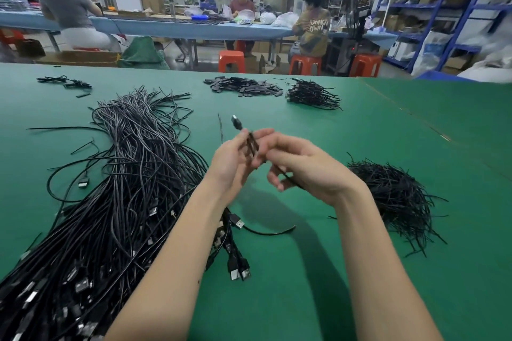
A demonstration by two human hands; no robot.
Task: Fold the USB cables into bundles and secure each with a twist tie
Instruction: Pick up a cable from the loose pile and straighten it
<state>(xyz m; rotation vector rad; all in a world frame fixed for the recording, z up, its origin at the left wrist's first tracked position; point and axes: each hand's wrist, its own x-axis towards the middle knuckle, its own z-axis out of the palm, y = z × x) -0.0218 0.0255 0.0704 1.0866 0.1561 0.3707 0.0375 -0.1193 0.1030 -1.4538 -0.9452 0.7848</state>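
I see a folded cable [250, 141] held above the green table [318, 271], its plug pointing up and away. Left hand [234, 162] grips the folded strands; right hand [302, 166] pinches them from the other side, a loose end trailing under its fingers. Big loose cable heap [119, 188] lies left, partly under the left forearm. Twist-tie pile [393, 196] sits right, just behind the right wrist. Far side: finished bundles [311, 95], flat black pieces [243, 86]. Beyond, workers at a blue bench [166, 26].
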